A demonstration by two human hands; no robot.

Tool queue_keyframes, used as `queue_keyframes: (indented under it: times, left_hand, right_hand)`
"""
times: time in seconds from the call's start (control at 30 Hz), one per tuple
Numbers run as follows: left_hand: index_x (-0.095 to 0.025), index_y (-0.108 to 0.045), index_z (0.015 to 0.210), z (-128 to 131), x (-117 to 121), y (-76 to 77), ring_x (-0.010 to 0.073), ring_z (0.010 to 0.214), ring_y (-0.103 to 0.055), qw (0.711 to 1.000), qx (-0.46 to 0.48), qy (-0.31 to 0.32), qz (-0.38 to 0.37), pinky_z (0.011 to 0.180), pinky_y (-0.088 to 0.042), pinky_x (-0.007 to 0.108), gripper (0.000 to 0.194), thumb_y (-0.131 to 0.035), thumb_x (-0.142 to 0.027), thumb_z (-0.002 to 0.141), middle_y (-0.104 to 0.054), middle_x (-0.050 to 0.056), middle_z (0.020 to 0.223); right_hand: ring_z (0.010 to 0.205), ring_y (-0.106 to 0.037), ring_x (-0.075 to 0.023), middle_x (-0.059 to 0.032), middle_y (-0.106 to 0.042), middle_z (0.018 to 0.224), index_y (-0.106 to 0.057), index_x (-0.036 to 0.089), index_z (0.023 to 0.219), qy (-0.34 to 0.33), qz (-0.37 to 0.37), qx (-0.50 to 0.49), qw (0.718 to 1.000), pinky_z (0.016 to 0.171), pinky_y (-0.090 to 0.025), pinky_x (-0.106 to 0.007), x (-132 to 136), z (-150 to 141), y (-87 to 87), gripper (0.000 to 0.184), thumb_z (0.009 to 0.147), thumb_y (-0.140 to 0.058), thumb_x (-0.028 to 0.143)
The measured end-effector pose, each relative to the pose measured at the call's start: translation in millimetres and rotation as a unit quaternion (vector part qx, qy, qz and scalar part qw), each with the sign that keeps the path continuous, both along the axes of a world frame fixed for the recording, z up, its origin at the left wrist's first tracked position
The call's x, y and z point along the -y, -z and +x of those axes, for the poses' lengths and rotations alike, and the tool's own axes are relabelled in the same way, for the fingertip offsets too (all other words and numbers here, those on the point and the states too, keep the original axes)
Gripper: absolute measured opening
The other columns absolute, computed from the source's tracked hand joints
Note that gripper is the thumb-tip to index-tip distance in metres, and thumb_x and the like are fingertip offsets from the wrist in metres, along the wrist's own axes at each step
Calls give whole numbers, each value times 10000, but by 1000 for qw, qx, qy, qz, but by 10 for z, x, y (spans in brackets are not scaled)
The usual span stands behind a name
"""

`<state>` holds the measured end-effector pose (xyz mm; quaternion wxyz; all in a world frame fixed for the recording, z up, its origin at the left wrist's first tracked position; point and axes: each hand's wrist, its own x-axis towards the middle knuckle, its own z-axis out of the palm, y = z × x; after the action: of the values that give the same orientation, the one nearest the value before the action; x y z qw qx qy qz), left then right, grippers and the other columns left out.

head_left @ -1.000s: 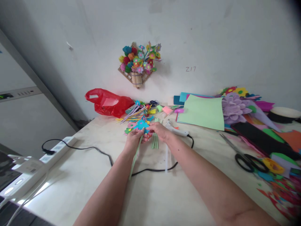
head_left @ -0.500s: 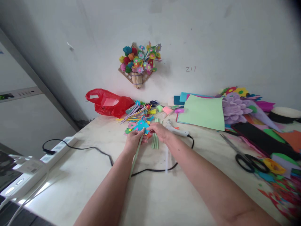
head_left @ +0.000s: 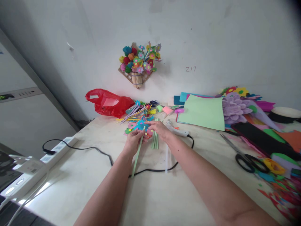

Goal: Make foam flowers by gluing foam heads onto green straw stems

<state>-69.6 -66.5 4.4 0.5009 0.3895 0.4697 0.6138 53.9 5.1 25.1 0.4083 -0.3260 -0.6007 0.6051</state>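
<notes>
A long pale green paper strip [head_left: 137, 157] slants down toward me from my left hand [head_left: 133, 140], pinched between thumb and fingers. The strip's upper end lies against a blue flower [head_left: 140, 124] cut from foam or paper. My right hand [head_left: 160, 129] is at the flower's right edge, its index finger reaching across the petals and the other fingers curled; the exact grip is partly hidden. Behind and beside lie more small flowers in pink [head_left: 131, 125] and green [head_left: 128, 130]. Several pale green strips [head_left: 155, 141] lie by my right hand.
A white glue gun [head_left: 180, 131] with a black cord [head_left: 150, 170] lies right of my hands, near a clear glue stick [head_left: 166, 160]. Scissors [head_left: 242, 157], coloured sheets [head_left: 204, 111] and scraps lie right. A red bag [head_left: 110, 103] is at the back; a power strip [head_left: 56, 150] left.
The strip's lower end has swung slightly right. My right index finger has stretched farther left over the blue flower. My left hand has barely moved.
</notes>
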Motion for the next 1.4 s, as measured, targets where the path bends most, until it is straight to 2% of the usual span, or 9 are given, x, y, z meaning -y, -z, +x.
queue_keyframes:
  times: [0.1, 0.2, 0.53, 0.67, 0.8, 0.97, 1.1, 1.23, 1.4]
  left_hand:
    - [-130, -540, 633, -10, -1, -1, 82, 427, -536, 1000, 11, 1, 17, 427, -378, 180, 267, -701, -340, 606, -635, 28, 561]
    - [-132, -551, 654, -25, -9, 5, 91, 435, -544, 999, 21, -1, 32, 426, -377, 187, 248, -694, -331, 615, -642, 34, 583]
    - [-126, -564, 679, -53, -34, 82, 73, 434, -520, 998, 45, 7, 52, 436, -376, 184, 225, -682, -313, 636, -617, 23, 578]
    - [-133, -559, 683, -34, -37, 74, 67, 426, -507, 997, 45, 1, 62, 432, -368, 179, 229, -696, -308, 626, -607, 9, 564]
    - [-133, -559, 675, -16, -26, 29, 62, 417, -493, 996, 39, -25, 80, 431, -367, 184, 237, -691, -325, 631, -601, 0, 565]
    - [-127, -557, 660, -30, -9, -18, 64, 430, -496, 995, 46, -41, 84, 440, -369, 189, 246, -690, -331, 626, -593, -1, 563]
    - [-131, -548, 666, -56, -5, -29, 65, 430, -493, 994, 58, -44, 80, 449, -370, 194, 272, -701, -346, 602, -587, -6, 552]
    - [-131, -547, 662, -67, -8, -31, 64, 421, -484, 994, 63, -39, 76, 446, -367, 198, 269, -701, -341, 597, -584, -5, 545]
    - [-128, -556, 648, -65, -17, -18, 65, 401, -470, 995, 64, -31, 76, 420, -346, 193, 256, -703, -330, 592, -552, -16, 498]
  right_hand:
    - [818, -553, -131, -5, -655, 867, -692, 185, 879, 14, 20, 6, 1000, 741, -404, -233, -30, 0, 4, 412, 545, -488, 57]
    - [731, -558, -125, -1, -650, 830, -668, 173, 973, 34, 60, 42, 997, 703, -422, -248, -56, 8, 24, 458, 573, -476, 59]
    - [854, -596, -164, -41, -675, 906, -681, 165, 895, 21, 164, 99, 981, 811, -431, -300, -38, -40, 39, 289, 648, -541, 109]
    - [863, -588, -161, -33, -663, 928, -657, 181, 973, 33, 156, 101, 982, 787, -442, -291, -23, -34, 21, 354, 652, -526, 116]
    - [856, -568, -150, -29, -624, 1003, -587, 194, 1100, 116, 128, 87, 981, 751, -444, -268, -19, -28, -8, 499, 614, -519, 103]
    - [715, -567, -140, -9, -641, 763, -650, 177, 813, 181, 47, 95, 978, 679, -437, -256, -38, -45, -2, 259, 597, -514, 132]
    - [518, -528, -119, -12, -608, 557, -608, 151, 589, 68, -47, 80, 993, 526, -412, -236, 38, -71, -24, 87, 585, -528, 116]
    - [512, -554, -110, -30, -633, 578, -625, 132, 618, -51, -109, 11, 993, 487, -396, -212, 173, -71, -110, 100, 630, -534, 170]
    - [478, -564, -109, -27, -614, 547, -606, 126, 595, -109, -123, -28, 986, 506, -416, -223, 270, -89, -169, 187, 699, -517, 254]
